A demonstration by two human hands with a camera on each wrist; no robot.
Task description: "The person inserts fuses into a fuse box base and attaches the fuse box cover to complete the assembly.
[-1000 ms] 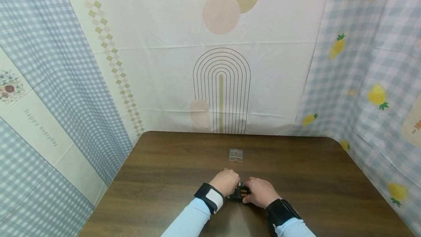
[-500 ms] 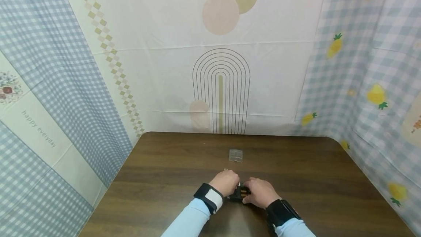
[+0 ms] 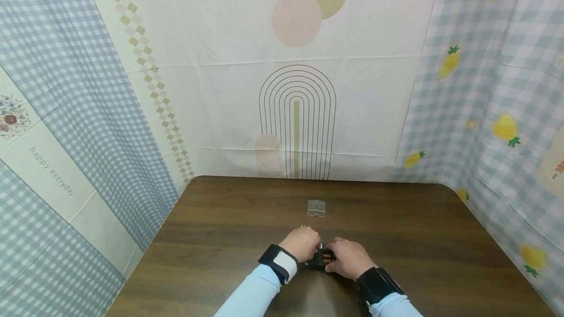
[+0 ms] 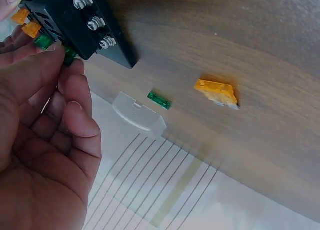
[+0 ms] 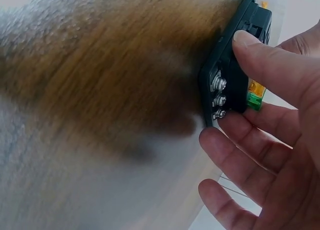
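A black fuse box (image 4: 75,28) with screw terminals along its side sits on the wooden table between both hands. My right hand (image 3: 351,257) grips its body, thumb on one long side and fingers on the opposite one, as the right wrist view shows. Fingertips of my left hand (image 3: 303,243) pinch a green blade fuse (image 4: 69,56) at the end of the fuse row. Orange fuses (image 4: 31,29) and another green fuse (image 4: 43,41) stand in the box beside it. The left fingers partly hide the pinched fuse.
Beyond the hands lies a clear plastic cover (image 3: 316,208). In the left wrist view a loose green fuse (image 4: 159,100) and a loose orange fuse (image 4: 217,92) rest on the table (image 3: 229,219). Patterned cloth (image 3: 211,111) hangs behind the table's far edge.
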